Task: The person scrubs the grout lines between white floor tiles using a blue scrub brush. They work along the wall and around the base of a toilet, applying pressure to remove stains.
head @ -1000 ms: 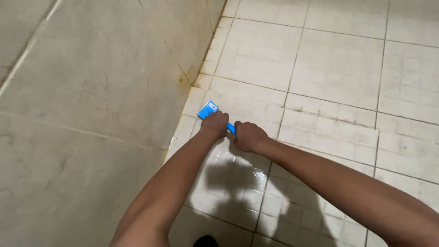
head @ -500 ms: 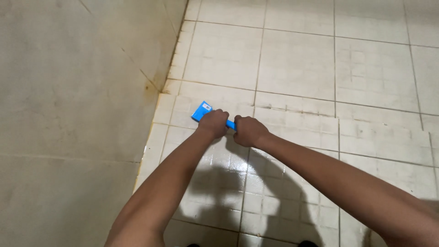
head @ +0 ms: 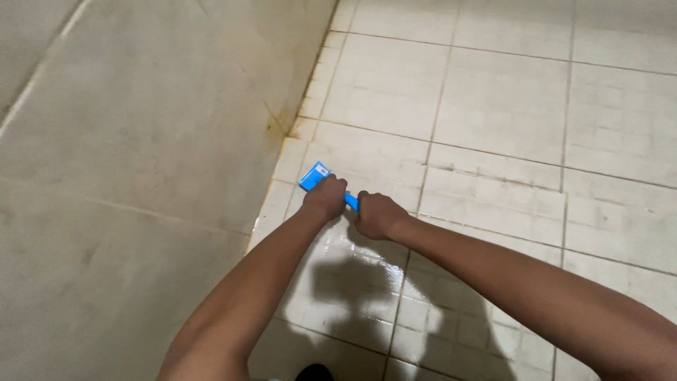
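wet glossy cream floor tiles (head: 367,296) underfoot | right hand (head: 377,215) and left hand (head: 326,197) both clenched on small blue plastic scrub brush (head: 315,176), pressed to floor beside tiled wall (head: 141,141) | judged light, stiff, slippery when wet; hold by handle

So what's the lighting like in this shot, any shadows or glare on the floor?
Head view: dim, yellowish light; the arms cast a dark shadow on the tiled floor below the left hand and right hand, which grip a blue brush. Wet tiles beside the shadow show a soft sheen, and the picture is slightly soft overall.
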